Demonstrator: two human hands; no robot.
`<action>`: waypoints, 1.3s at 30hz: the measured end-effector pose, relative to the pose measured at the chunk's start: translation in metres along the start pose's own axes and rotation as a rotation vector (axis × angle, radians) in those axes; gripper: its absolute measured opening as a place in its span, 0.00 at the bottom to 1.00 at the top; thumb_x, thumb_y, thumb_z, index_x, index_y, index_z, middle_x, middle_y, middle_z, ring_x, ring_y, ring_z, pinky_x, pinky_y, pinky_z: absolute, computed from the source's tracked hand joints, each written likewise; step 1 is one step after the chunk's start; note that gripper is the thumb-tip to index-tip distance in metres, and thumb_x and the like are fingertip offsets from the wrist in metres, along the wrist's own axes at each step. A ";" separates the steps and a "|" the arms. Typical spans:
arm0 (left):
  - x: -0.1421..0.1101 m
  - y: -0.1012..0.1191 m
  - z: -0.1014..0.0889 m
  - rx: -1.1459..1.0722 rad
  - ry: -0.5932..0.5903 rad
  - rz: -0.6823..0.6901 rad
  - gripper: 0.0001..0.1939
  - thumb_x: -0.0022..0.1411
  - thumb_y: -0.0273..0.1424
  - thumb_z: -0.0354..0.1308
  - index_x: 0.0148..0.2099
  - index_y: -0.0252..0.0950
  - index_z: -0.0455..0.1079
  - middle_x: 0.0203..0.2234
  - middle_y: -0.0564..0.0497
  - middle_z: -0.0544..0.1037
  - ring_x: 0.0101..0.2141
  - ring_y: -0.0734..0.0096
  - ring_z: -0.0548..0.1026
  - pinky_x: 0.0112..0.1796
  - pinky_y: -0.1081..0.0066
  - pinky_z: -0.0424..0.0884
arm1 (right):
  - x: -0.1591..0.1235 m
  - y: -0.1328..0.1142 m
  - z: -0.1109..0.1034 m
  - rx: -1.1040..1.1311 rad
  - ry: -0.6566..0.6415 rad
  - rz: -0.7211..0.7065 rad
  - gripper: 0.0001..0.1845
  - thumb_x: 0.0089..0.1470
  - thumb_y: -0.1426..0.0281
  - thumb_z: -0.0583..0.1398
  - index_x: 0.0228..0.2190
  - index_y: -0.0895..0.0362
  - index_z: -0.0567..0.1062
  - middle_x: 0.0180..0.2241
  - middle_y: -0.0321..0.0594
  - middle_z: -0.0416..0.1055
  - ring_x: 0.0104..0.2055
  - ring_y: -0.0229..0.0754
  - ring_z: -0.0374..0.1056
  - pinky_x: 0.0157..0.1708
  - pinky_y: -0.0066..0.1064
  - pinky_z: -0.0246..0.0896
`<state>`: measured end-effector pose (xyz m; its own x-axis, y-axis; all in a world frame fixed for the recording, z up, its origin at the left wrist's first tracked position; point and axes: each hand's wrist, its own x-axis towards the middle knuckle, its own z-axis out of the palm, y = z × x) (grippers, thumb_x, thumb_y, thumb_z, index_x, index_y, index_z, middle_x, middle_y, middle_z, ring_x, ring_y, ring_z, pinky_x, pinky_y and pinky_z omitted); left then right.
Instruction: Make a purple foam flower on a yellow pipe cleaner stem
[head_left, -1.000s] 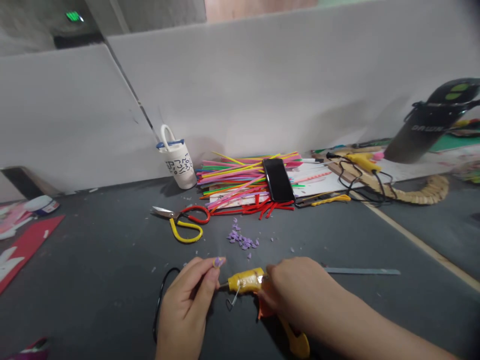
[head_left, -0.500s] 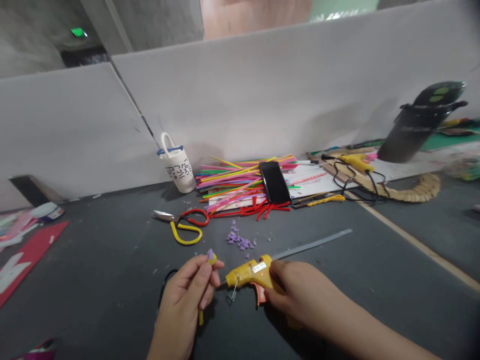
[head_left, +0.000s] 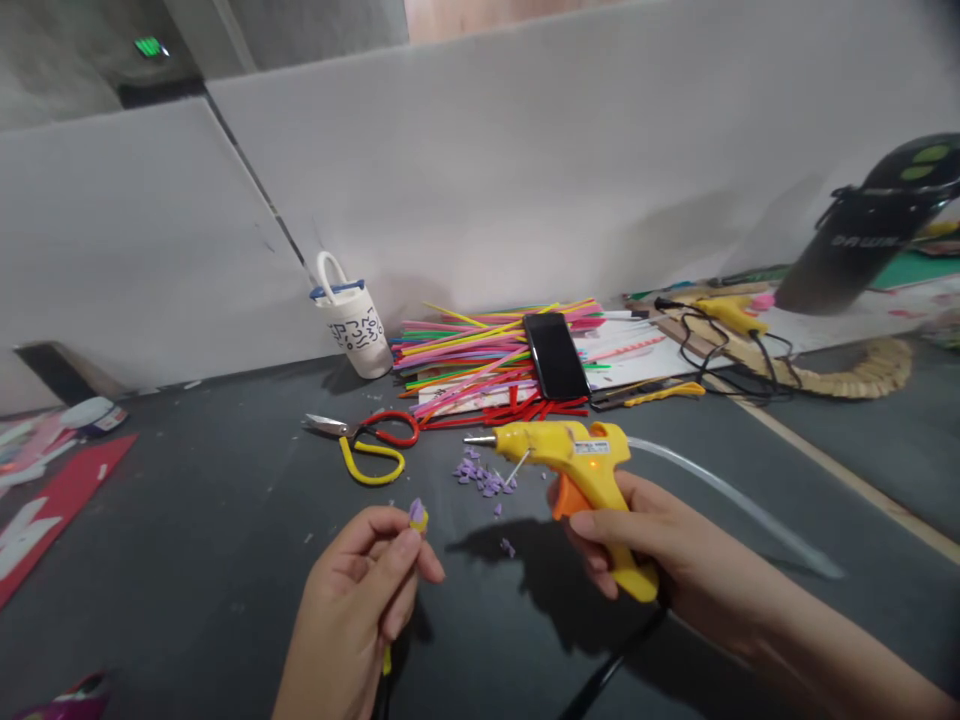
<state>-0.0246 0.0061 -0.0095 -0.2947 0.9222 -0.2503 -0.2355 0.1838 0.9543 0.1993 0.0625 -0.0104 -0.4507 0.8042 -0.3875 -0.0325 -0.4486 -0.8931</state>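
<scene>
My left hand (head_left: 367,590) is closed, pinching a small flower (head_left: 418,515) between thumb and fingers. The flower has a purple piece on a yellow base, and a yellow stem end shows below the hand. In my right hand (head_left: 645,525) is a yellow hot glue gun (head_left: 592,465), gripped by its handle with fingers at the orange trigger. Its metal nozzle points left, above a scatter of small purple pieces (head_left: 484,475). A clear glue stick (head_left: 750,500) trails from its back. The nozzle is apart from the flower.
Scissors (head_left: 375,450) with red and yellow handles lie beyond my left hand. Behind are a white cup (head_left: 356,335), colourful pipe cleaners (head_left: 465,350) and a black phone (head_left: 556,357). Further right are another glue gun (head_left: 731,315) and a dark bottle (head_left: 847,240). Red paper (head_left: 75,500) lies left.
My right hand has lifted the glue gun up and to the right, away from my left hand. A loose purple piece now shows on the table below it. The left hand barely moved.
</scene>
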 end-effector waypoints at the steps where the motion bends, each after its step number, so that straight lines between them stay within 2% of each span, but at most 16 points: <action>1: -0.001 0.000 0.002 -0.002 0.002 -0.016 0.12 0.49 0.36 0.66 0.29 0.33 0.70 0.17 0.53 0.75 0.12 0.89 0.56 0.14 0.85 0.50 | -0.001 0.000 0.001 0.011 0.006 -0.031 0.13 0.48 0.64 0.63 0.32 0.59 0.69 0.21 0.31 0.67 0.20 0.31 0.59 0.22 0.24 0.53; 5: -0.001 -0.003 0.006 -0.009 0.033 -0.083 0.13 0.46 0.37 0.68 0.29 0.33 0.72 0.19 0.53 0.75 0.16 0.83 0.65 0.16 0.83 0.60 | 0.000 0.001 0.003 -0.024 0.029 -0.094 0.16 0.43 0.65 0.67 0.32 0.60 0.71 0.28 0.35 0.69 0.22 0.30 0.58 0.23 0.24 0.55; 8: 0.000 -0.006 0.006 0.004 0.043 -0.096 0.14 0.46 0.38 0.68 0.30 0.33 0.73 0.18 0.54 0.74 0.15 0.84 0.63 0.15 0.83 0.58 | 0.000 0.003 0.004 -0.018 0.003 -0.079 0.16 0.42 0.63 0.68 0.31 0.60 0.72 0.24 0.32 0.66 0.22 0.30 0.58 0.22 0.23 0.53; 10: 0.000 -0.008 0.005 0.008 0.040 -0.083 0.13 0.47 0.38 0.67 0.30 0.34 0.72 0.18 0.55 0.73 0.14 0.86 0.60 0.14 0.85 0.54 | 0.000 0.005 0.005 0.002 -0.023 -0.115 0.16 0.45 0.61 0.66 0.30 0.60 0.73 0.24 0.33 0.66 0.21 0.30 0.57 0.22 0.24 0.52; 12: 0.001 -0.009 0.004 0.004 0.034 -0.063 0.12 0.49 0.37 0.66 0.31 0.34 0.71 0.18 0.57 0.72 0.14 0.88 0.59 0.14 0.85 0.52 | 0.000 0.007 0.007 -0.006 -0.044 -0.107 0.16 0.48 0.59 0.63 0.29 0.61 0.74 0.19 0.32 0.65 0.19 0.31 0.56 0.21 0.24 0.49; 15: 0.003 -0.010 0.003 0.011 0.020 -0.047 0.10 0.51 0.36 0.65 0.31 0.35 0.71 0.19 0.57 0.71 0.15 0.87 0.59 0.15 0.85 0.52 | 0.001 0.008 0.012 -0.054 -0.069 -0.031 0.18 0.51 0.57 0.60 0.30 0.62 0.75 0.11 0.27 0.56 0.15 0.30 0.51 0.18 0.24 0.46; 17: 0.004 -0.011 0.003 0.026 0.021 -0.057 0.10 0.51 0.35 0.65 0.31 0.35 0.70 0.19 0.57 0.71 0.16 0.85 0.60 0.15 0.85 0.54 | 0.001 0.007 0.014 -0.073 -0.067 -0.018 0.18 0.50 0.56 0.61 0.28 0.61 0.75 0.10 0.25 0.52 0.14 0.29 0.47 0.17 0.24 0.45; 18: 0.005 -0.012 0.002 0.029 0.024 -0.060 0.10 0.51 0.35 0.65 0.32 0.35 0.71 0.19 0.57 0.71 0.16 0.85 0.61 0.16 0.84 0.55 | 0.000 0.007 0.015 -0.073 -0.057 -0.017 0.18 0.48 0.57 0.63 0.27 0.61 0.74 0.11 0.25 0.53 0.14 0.29 0.47 0.17 0.23 0.45; 20: 0.006 -0.013 0.002 0.029 0.024 -0.069 0.09 0.51 0.35 0.65 0.32 0.35 0.71 0.20 0.56 0.72 0.17 0.83 0.63 0.17 0.84 0.58 | -0.002 0.008 0.016 -0.053 -0.049 -0.015 0.18 0.45 0.57 0.65 0.28 0.61 0.74 0.16 0.29 0.61 0.17 0.29 0.53 0.19 0.23 0.50; 22: 0.006 -0.014 0.001 0.030 0.020 -0.070 0.09 0.51 0.35 0.65 0.31 0.35 0.71 0.20 0.56 0.72 0.17 0.83 0.63 0.17 0.83 0.58 | -0.005 0.008 0.015 -0.028 -0.068 -0.024 0.18 0.45 0.57 0.65 0.32 0.60 0.74 0.26 0.36 0.70 0.23 0.33 0.62 0.25 0.25 0.57; 24: 0.006 -0.015 0.001 0.035 0.014 -0.074 0.10 0.52 0.36 0.65 0.30 0.35 0.71 0.20 0.56 0.72 0.16 0.84 0.62 0.16 0.84 0.56 | -0.007 0.009 0.014 -0.031 -0.104 -0.039 0.19 0.47 0.56 0.63 0.35 0.59 0.74 0.33 0.41 0.73 0.29 0.38 0.67 0.33 0.30 0.61; 28: 0.006 -0.015 0.001 0.013 -0.004 -0.080 0.10 0.52 0.36 0.64 0.30 0.34 0.71 0.20 0.56 0.71 0.15 0.86 0.59 0.15 0.84 0.53 | -0.010 0.008 0.015 -0.232 -0.064 -0.045 0.18 0.48 0.53 0.60 0.30 0.55 0.75 0.32 0.40 0.73 0.36 0.45 0.67 0.41 0.37 0.61; 31: 0.005 -0.014 0.001 -0.015 -0.041 -0.079 0.11 0.54 0.36 0.63 0.30 0.33 0.71 0.19 0.57 0.70 0.14 0.89 0.54 0.15 0.84 0.50 | -0.013 0.007 0.016 -0.331 -0.012 -0.036 0.17 0.46 0.52 0.60 0.23 0.54 0.73 0.27 0.36 0.70 0.33 0.43 0.66 0.40 0.36 0.62; 33: 0.003 -0.014 0.001 -0.001 -0.056 -0.068 0.11 0.54 0.36 0.63 0.30 0.33 0.71 0.19 0.57 0.70 0.14 0.90 0.54 0.16 0.84 0.50 | -0.015 0.007 0.018 -0.340 -0.018 -0.047 0.16 0.46 0.53 0.60 0.22 0.53 0.72 0.25 0.35 0.68 0.30 0.41 0.65 0.37 0.34 0.63; 36: 0.000 -0.014 0.001 0.053 -0.032 -0.061 0.11 0.54 0.38 0.63 0.30 0.34 0.71 0.18 0.57 0.69 0.14 0.88 0.55 0.16 0.84 0.50 | -0.017 0.009 0.022 -0.341 0.012 -0.052 0.15 0.46 0.53 0.60 0.26 0.52 0.74 0.24 0.34 0.69 0.27 0.40 0.64 0.32 0.31 0.63; 39: -0.003 -0.013 0.003 0.090 0.005 -0.086 0.13 0.53 0.39 0.63 0.31 0.34 0.71 0.18 0.56 0.70 0.13 0.87 0.56 0.15 0.83 0.49 | -0.017 0.012 0.026 -0.285 0.084 0.016 0.18 0.39 0.54 0.64 0.31 0.51 0.75 0.27 0.35 0.72 0.26 0.41 0.66 0.27 0.30 0.64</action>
<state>-0.0181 0.0022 -0.0212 -0.2816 0.9000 -0.3328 -0.1758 0.2925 0.9400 0.1837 0.0328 -0.0087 -0.3731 0.8327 -0.4092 0.2315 -0.3435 -0.9102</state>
